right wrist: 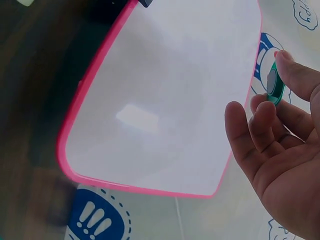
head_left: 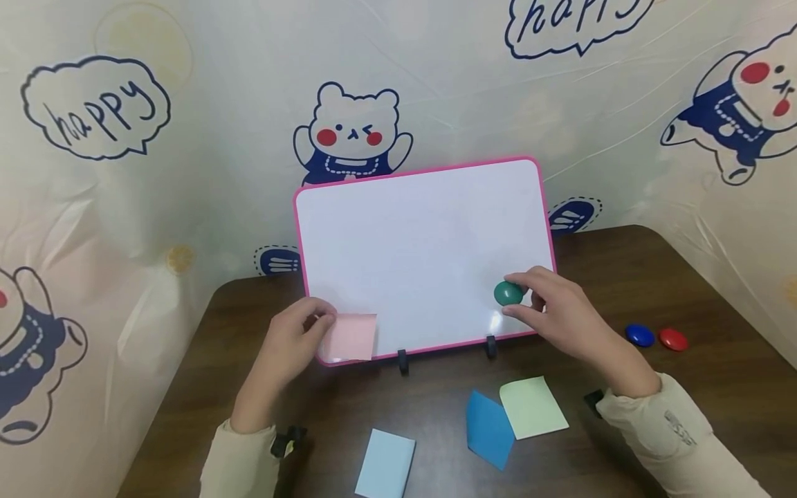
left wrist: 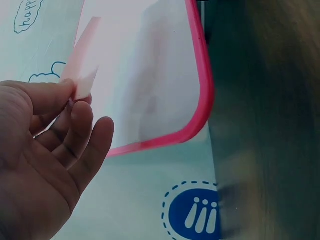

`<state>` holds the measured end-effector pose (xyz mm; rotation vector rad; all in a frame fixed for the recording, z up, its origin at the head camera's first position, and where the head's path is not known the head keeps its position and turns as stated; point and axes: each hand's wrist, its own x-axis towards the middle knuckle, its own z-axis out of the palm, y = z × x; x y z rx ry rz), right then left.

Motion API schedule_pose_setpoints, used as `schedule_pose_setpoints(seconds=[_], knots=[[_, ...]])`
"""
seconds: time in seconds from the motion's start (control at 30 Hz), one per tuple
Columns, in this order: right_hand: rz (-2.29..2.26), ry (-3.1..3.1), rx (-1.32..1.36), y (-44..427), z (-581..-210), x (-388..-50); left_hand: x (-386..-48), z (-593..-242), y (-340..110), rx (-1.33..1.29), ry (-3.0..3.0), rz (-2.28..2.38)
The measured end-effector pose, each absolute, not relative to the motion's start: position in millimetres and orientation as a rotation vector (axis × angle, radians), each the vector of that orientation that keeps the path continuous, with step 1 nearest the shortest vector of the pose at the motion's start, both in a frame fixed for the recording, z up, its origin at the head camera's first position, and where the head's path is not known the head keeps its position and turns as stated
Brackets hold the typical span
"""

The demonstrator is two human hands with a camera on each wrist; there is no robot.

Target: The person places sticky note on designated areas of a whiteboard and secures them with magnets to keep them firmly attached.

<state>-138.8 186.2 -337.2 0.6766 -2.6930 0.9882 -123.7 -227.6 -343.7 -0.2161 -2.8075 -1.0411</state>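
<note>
A whiteboard with a pink rim leans upright on two small black stands. Between thumb and fingers, my left hand pinches the corner of a pink sticky note in front of the board's lower left. The left wrist view shows that note edge-on, apart from the board in part. My right hand holds a round green magnet by its edges, before the board's lower right. Seen from the right wrist, the magnet has a grey disc on its back and stands off the board surface.
A blue magnet and a red magnet lie on the brown table at the right. In front of the board are a pale green note, a folded blue paper and a light blue pad. A printed curtain hangs behind.
</note>
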Motion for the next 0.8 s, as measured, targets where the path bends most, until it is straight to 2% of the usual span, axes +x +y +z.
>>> schedule_pose_setpoints(seconds=[0.8], knots=[[0.992,-2.722,0.74,165,-327,-145,-161,-334,-220,-0.05,-2.644,-1.115]])
